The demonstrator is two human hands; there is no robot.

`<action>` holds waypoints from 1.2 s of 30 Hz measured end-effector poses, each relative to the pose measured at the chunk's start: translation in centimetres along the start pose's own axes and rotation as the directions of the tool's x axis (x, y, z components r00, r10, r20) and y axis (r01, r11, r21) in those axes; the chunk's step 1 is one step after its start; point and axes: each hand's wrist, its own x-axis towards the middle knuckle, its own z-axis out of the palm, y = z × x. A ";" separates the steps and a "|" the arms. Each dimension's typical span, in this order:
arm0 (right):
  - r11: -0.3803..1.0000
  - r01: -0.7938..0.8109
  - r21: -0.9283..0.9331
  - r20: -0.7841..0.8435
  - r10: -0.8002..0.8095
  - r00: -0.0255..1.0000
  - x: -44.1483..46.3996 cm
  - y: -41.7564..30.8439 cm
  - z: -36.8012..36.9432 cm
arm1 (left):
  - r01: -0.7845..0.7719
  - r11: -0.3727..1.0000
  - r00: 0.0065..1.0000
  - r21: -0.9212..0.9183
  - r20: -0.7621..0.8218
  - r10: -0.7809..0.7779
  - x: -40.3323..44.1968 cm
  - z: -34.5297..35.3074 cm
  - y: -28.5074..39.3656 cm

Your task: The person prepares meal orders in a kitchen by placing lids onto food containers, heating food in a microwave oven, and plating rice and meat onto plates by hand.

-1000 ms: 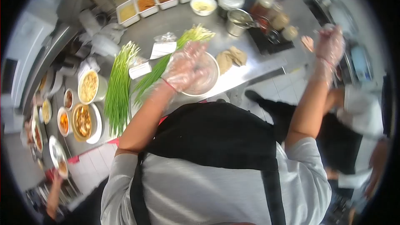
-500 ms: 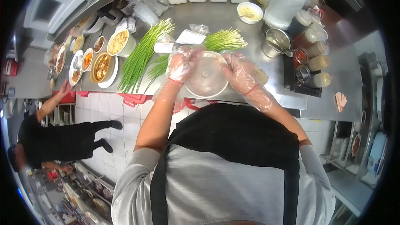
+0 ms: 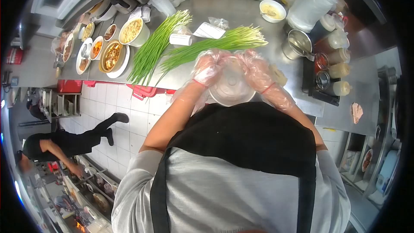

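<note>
Lidded bowl (image 3: 233, 88) is at the counter's (image 3: 205, 11) near edge, between your hands; your gloved left hand (image 3: 209, 67) and right hand (image 3: 257, 72) grasp its far rim. Covering looks done; whether the clear lid (image 3: 232, 80) is fully sealed, you cannot tell.

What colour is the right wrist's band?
Red; the band shows best in the head view.

A single wide-angle view looks from the wearer's head, facing forward and steeply down. The black apron (image 3: 237, 142) is close below it; the stainless-steel counter (image 3: 299, 75) spreads beyond that apron, tiled floor (image 3: 146, 113) to its left
</note>
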 end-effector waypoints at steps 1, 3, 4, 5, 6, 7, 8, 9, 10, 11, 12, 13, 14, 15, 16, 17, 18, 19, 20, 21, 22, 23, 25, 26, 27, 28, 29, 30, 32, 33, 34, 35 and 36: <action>1.000 0.013 -0.019 0.011 -0.012 1.000 0.1 0.2 0.1 | 0.019 0.999 1.000 -0.033 0.017 -0.019 0.1 0.0 0.0; 0.999 -0.011 -0.034 0.082 0.014 0.997 0.2 0.3 0.2 | 0.126 0.983 0.990 -0.136 0.076 -0.116 0.0 -0.3 0.3; 0.998 -0.047 -0.037 0.140 0.051 0.989 0.7 -0.7 -1.1 | 0.180 0.966 0.981 -0.184 0.108 -0.162 -0.2 -0.6 0.4; 0.996 -0.081 -0.043 0.196 0.088 0.977 1.0 -1.3 -1.9 | 0.196 0.957 0.978 -0.215 0.108 -0.176 -0.4 -0.7 0.3; 0.993 -0.115 0.018 0.218 0.108 0.970 1.2 -1.4 -2.1 | 0.209 0.947 0.976 -0.246 0.107 -0.188 -0.7 -0.9 0.3; 0.986 -0.149 0.077 0.242 0.127 0.962 1.4 -1.4 -2.3 | 0.222 0.935 0.974 -0.277 0.106 -0.200 -0.7 -0.9 0.2; 0.973 -0.184 0.137 0.269 0.142 0.952 1.4 -1.4 -2.3 | 0.177 0.943 0.983 -0.282 0.106 -0.152 -0.7 -0.7 -0.3; 0.952 -0.180 0.248 0.248 0.118 0.962 1.0 -1.0 -2.2 | 0.135 0.949 0.989 -0.285 0.104 -0.109 -0.8 -0.1 -1.1; 0.918 -0.163 0.363 0.224 0.083 0.971 0.7 -0.4 -1.7 | 0.094 0.955 0.993 -0.281 0.092 -0.071 -0.8 0.0 -1.6; 0.865 -0.129 0.484 0.196 0.037 0.980 0.9 -0.2 -1.2 | 0.131 0.957 0.990 -0.260 0.087 -0.112 -0.9 0.0 -1.5; 0.881 -0.140 0.453 0.196 0.055 0.979 1.1 -0.4 -1.1 | 0.175 0.956 0.984 -0.233 0.074 -0.162 -0.9 0.3 -1.3; 0.893 -0.148 0.425 0.196 0.069 0.978 1.2 -0.9 -1.4 | 0.222 0.916 0.974 -0.335 0.106 -0.198 -1.1 0.4 -1.6; 0.922 -0.081 0.378 0.165 0.019 0.986 1.1 -0.9 -1.4 | 0.264 0.862 0.964 -0.433 0.138 -0.226 -1.2 0.8 -2.0; 0.945 -0.018 0.327 0.131 -0.027 0.991 1.3 -1.1 -1.5 | 0.217 0.859 0.976 -0.463 0.090 -0.198 -1.4 1.6 -2.6; 0.949 -0.030 0.314 0.167 -0.024 0.986 1.7 -1.7 -1.8 | 0.163 0.855 0.986 -0.493 0.046 -0.162 -1.8 2.0 -3.0; 0.956 -0.048 0.291 0.202 -0.013 0.979 2.0 -2.3 -2.6 | 0.192 0.859 0.980 -0.474 0.052 -0.190 -2.1 1.3 -2.4; 0.964 -0.069 0.258 0.234 0.007 0.972 2.2 -2.5 -2.9 | 0.218 0.861 0.975 -0.460 0.064 -0.213 -2.2 0.9 -1.4; 0.969 -0.070 0.237 0.261 0.006 0.965 2.2 -2.3 -2.9 | 0.243 0.859 0.969 -0.451 0.081 -0.231 -2.2 0.7 -0.8; 0.974 -0.074 0.213 0.285 0.010 0.958 2.2 -2.1 -2.8 | 0.203 0.880 0.979 -0.430 0.062 -0.195 -2.3 1.0 -1.2; 0.979 -0.078 0.188 0.309 0.017 0.951 2.2 -1.9 -2.8 | 0.208 0.881 0.978 -0.424 0.067 -0.199 -2.3 1.0 -1.2; 0.986 -0.070 0.152 0.312 0.019 0.950 2.1 -1.7 -2.7 | 0.214 0.882 0.977 -0.420 0.074 -0.202 -2.2 0.9 -1.1; 0.991 -0.061 0.116 0.316 0.022 0.948 2.1 -1.6 -2.6 | 0.220 0.882 0.975 -0.417 0.080 -0.206 -2.2 0.9 -1.1; 0.999 -0.004 0.041 0.283 -0.007 0.959 2.1 -1.6 -2.4 | 0.186 0.905 0.983 -0.382 0.060 -0.176 -2.1 1.0 -1.1; 0.999 0.041 0.002 0.248 -0.040 0.968 2.1 -1.8 -2.3 | 0.170 0.916 0.985 -0.364 0.052 -0.162 -2.1 0.9 -1.1; 0.996 0.084 -0.038 0.213 -0.074 0.974 2.2 -1.9 -2.2 | 0.179 0.952 0.979 -0.249 0.138 -0.147 -1.9 0.7 -1.2; 0.993 0.107 -0.049 0.245 -0.092 0.965 2.1 -1.5 -1.8 | 0.176 0.975 0.963 -0.133 0.228 -0.143 -1.7 -0.3 -0.9; 0.990 0.127 -0.065 0.279 -0.105 0.954 2.0 -0.7 -1.4 | 0.158 0.987 0.937 -0.023 0.319 -0.143 -1.5 -0.9 -0.8; 0.985 0.142 -0.094 0.313 -0.106 0.944 1.9 0.2 -1.3 | -0.023 0.999 0.952 0.045 0.305 0.009 -1.3 -0.4 -2.7; 0.995 0.072 -0.069 0.449 -0.034 0.893 2.4 0.4 -1.5 | -0.397 0.906 0.890 0.146 0.304 0.341 -1.3 2.5 -6.9; 0.990 0.105 -0.098 0.323 -0.068 0.944 1.1 1.4 -0.2 | -0.327 0.941 0.925 0.085 0.231 0.300 -1.4 2.5 -6.3; 0.981 0.140 -0.134 0.192 -0.113 0.975 -0.1 2.3 0.8 | -0.255 0.967 0.955 0.020 0.165 0.248 -1.5 1.8 -5.3; 0.987 0.094 -0.128 0.234 -0.062 0.970 0.7 1.1 -0.5 | -0.240 0.970 0.971 0.051 0.032 0.238 -1.3 0.5 -2.7; 0.992 0.048 -0.115 0.271 -0.015 0.962 1.5 -0.4 -1.4 | -0.213 0.973 0.970 0.083 -0.102 0.221 -1.1 -0.6 -0.5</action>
